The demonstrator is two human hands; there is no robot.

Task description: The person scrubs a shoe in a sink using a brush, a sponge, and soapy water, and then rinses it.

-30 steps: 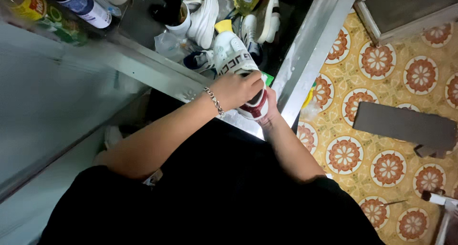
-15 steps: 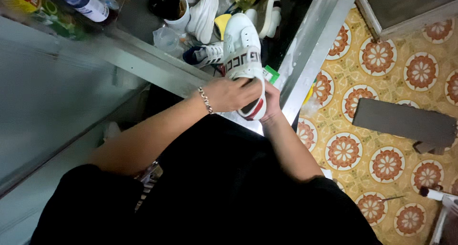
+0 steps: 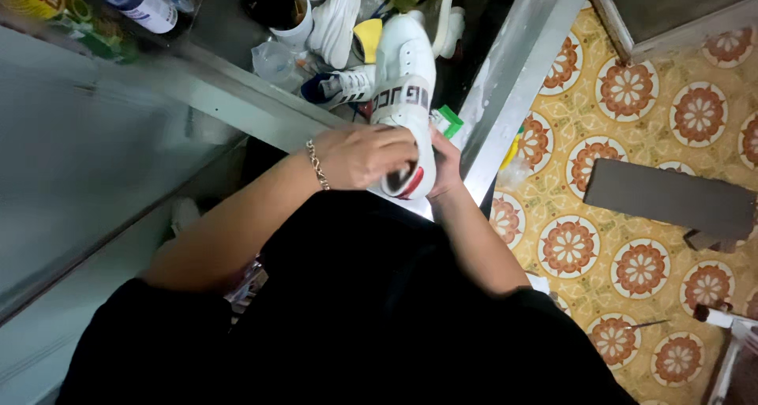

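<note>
A tiled floor [image 3: 632,184] of yellow with orange-brown flower rounds spread along the right, and a long grey metal bench edge [image 3: 517,77] slanted beside it. Over that edge the person held a white leather sneaker with a dark strap band and a red-and-dark heel patch [image 3: 404,97], toe pointing away. The left hand [image 3: 365,154], a chain bracelet [image 3: 317,165] at its wrist, lay curled over the heel end, fingers closed on it. The right hand [image 3: 447,168] cupped the shoe from beneath and behind, mostly hidden, its fingers wrapped against the heel. More white shoes [image 3: 335,18] lay beyond.
</note>
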